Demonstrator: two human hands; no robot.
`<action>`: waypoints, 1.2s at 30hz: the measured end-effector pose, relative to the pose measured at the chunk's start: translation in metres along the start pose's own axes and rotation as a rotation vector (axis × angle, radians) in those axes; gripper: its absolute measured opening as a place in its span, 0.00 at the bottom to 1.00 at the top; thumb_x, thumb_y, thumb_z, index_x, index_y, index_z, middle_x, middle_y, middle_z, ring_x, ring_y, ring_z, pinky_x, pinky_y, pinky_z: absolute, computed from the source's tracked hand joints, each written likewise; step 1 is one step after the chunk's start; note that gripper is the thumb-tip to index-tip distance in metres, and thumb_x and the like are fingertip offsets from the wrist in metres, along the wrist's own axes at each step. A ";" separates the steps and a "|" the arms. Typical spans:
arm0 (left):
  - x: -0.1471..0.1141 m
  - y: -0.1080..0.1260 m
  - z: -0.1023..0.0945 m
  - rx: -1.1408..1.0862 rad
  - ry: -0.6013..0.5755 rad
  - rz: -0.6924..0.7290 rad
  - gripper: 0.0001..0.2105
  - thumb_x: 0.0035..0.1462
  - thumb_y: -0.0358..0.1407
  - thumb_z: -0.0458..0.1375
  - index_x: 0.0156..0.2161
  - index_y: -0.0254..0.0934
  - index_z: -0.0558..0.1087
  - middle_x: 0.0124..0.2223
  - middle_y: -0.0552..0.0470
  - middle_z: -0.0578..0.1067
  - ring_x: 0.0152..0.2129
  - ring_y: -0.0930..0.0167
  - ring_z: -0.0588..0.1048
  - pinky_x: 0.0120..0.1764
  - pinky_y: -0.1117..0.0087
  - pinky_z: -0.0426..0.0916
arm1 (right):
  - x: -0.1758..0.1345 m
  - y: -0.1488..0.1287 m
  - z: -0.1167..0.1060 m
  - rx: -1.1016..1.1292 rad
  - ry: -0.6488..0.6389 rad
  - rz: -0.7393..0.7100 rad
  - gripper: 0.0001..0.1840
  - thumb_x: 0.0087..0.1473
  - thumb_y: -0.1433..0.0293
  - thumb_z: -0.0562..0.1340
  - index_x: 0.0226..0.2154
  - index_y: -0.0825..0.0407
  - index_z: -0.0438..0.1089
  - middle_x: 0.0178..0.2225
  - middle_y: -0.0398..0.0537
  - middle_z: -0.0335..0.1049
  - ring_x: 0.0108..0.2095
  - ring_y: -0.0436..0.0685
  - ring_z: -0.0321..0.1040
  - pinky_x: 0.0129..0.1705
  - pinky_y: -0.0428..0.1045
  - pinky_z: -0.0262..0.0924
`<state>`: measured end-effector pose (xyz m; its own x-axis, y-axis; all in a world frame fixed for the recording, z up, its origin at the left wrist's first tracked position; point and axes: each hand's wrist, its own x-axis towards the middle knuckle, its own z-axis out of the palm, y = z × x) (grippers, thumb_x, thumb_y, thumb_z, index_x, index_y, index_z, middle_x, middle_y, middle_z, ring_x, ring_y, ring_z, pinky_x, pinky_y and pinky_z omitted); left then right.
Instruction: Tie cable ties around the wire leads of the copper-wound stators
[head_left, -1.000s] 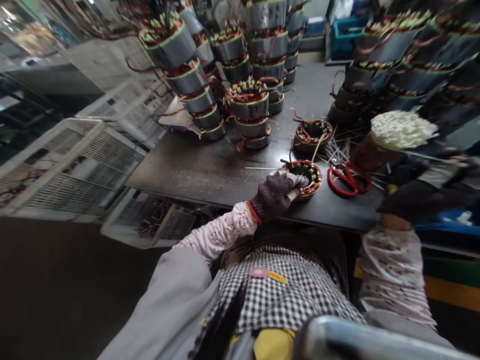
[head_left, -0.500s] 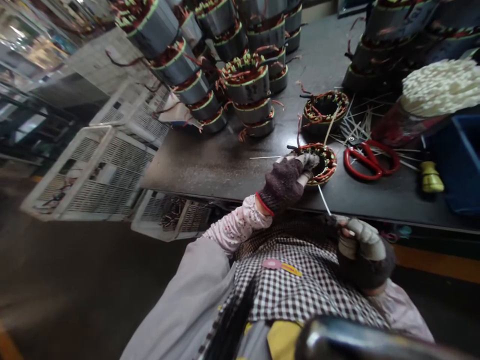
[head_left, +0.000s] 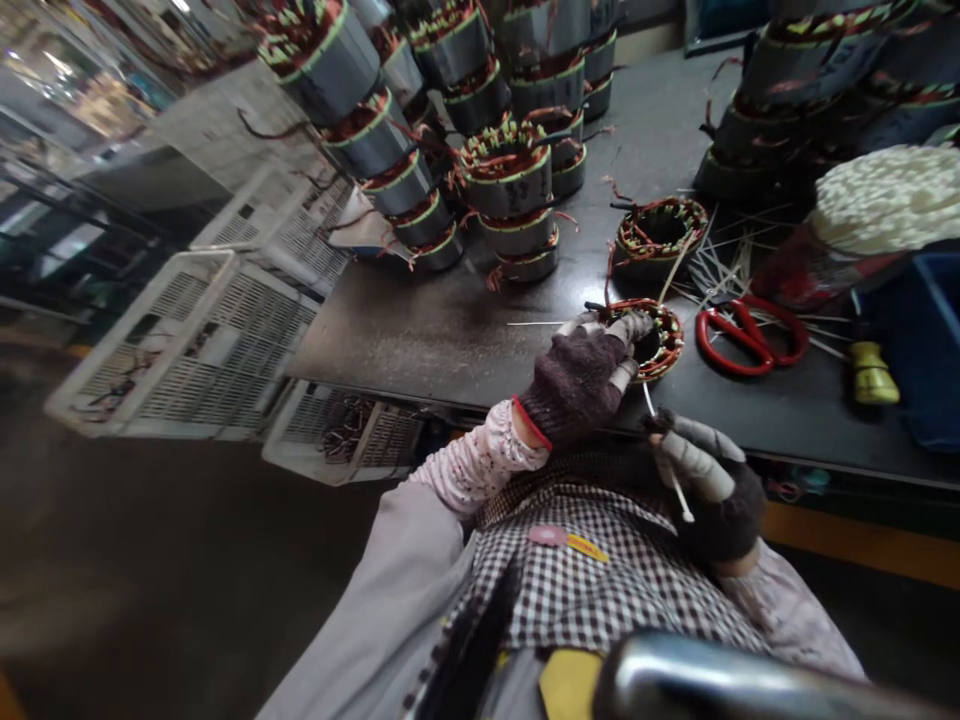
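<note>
A small motor stator (head_left: 666, 345) with red-brown windings sits near the front edge of the bench. My left hand (head_left: 581, 375), in a dark knit glove with taped fingertips, grips its left side, fingers over the rim. Below it, my right hand (head_left: 709, 480), gloved likewise, pinches a white cable tie (head_left: 680, 495). One end of the tie runs up to the stator's front edge; the other, with its small head, hangs below my fingers. Another thin white strip (head_left: 536, 323) sticks out left of the stator. Part of the stator is hidden under my left hand.
Behind stands another stator (head_left: 656, 262), and stacked stators (head_left: 517, 190) fill the back. To the right lie red-handled scissors (head_left: 750, 340), loose cable ties (head_left: 720, 262), a yellow-handled tool (head_left: 872, 372), a bundle of white ties (head_left: 892, 195) and a blue bin (head_left: 926, 330). White crates (head_left: 225, 350) stand left.
My right hand has moved up and left, nearer the stator. The tie's headed end now shows below my fingers. My left hand keeps its grip on the stator; the whole view has shifted slightly.
</note>
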<state>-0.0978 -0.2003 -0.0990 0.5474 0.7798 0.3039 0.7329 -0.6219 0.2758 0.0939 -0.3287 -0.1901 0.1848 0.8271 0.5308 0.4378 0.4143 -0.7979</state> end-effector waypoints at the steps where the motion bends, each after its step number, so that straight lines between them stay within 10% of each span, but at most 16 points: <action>1: 0.002 0.001 -0.002 0.007 -0.014 -0.016 0.23 0.75 0.36 0.58 0.70 0.38 0.73 0.62 0.43 0.84 0.60 0.57 0.82 0.72 0.48 0.71 | 0.004 0.004 0.003 -0.022 -0.011 -0.048 0.33 0.52 0.70 0.72 0.54 0.17 0.81 0.52 0.38 0.88 0.45 0.69 0.88 0.43 0.64 0.86; 7: 0.007 0.004 0.006 0.071 -0.021 0.017 0.24 0.75 0.32 0.55 0.72 0.31 0.71 0.67 0.38 0.80 0.64 0.57 0.80 0.76 0.45 0.65 | 0.031 0.029 0.026 -0.059 -0.029 -0.231 0.25 0.55 0.71 0.71 0.52 0.27 0.85 0.52 0.45 0.88 0.48 0.67 0.87 0.52 0.63 0.85; 12: 0.000 -0.001 0.022 0.050 0.031 -0.024 0.22 0.76 0.33 0.54 0.70 0.34 0.73 0.67 0.38 0.80 0.67 0.59 0.79 0.73 0.49 0.72 | 0.034 0.021 0.021 -0.084 -0.020 -0.197 0.32 0.55 0.69 0.71 0.60 0.28 0.81 0.54 0.49 0.86 0.49 0.68 0.86 0.49 0.63 0.85; 18: -0.002 -0.005 0.028 -0.044 0.134 -0.062 0.18 0.75 0.34 0.56 0.65 0.36 0.76 0.65 0.40 0.82 0.67 0.58 0.79 0.70 0.48 0.77 | 0.041 0.026 0.032 -0.052 0.005 -0.092 0.18 0.55 0.65 0.71 0.47 0.32 0.87 0.49 0.48 0.88 0.48 0.67 0.86 0.51 0.63 0.84; 23: -0.009 -0.003 0.039 -0.416 0.213 -0.198 0.16 0.73 0.35 0.62 0.62 0.33 0.77 0.59 0.39 0.85 0.59 0.60 0.84 0.65 0.53 0.80 | 0.052 0.008 0.027 -0.001 0.125 0.051 0.09 0.61 0.60 0.71 0.44 0.35 0.86 0.42 0.45 0.88 0.43 0.64 0.85 0.47 0.64 0.82; 29: -0.007 -0.004 0.044 -0.686 0.223 -0.165 0.05 0.65 0.34 0.70 0.45 0.39 0.85 0.47 0.48 0.88 0.49 0.63 0.86 0.66 0.52 0.76 | 0.080 -0.035 0.012 0.347 -0.006 0.574 0.19 0.50 0.53 0.79 0.33 0.48 0.79 0.26 0.40 0.78 0.22 0.51 0.70 0.26 0.49 0.67; 36: -0.006 -0.005 0.039 -0.633 0.230 -0.113 0.06 0.66 0.32 0.69 0.46 0.40 0.86 0.47 0.49 0.89 0.51 0.63 0.85 0.68 0.51 0.74 | 0.094 -0.036 0.014 0.114 -0.107 0.598 0.21 0.48 0.52 0.78 0.39 0.48 0.82 0.28 0.41 0.78 0.26 0.52 0.69 0.28 0.49 0.65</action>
<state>-0.0890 -0.1987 -0.1379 0.3302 0.8511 0.4082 0.3645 -0.5139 0.7765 0.0832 -0.2604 -0.1148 0.2773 0.9597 -0.0446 0.1881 -0.0997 -0.9771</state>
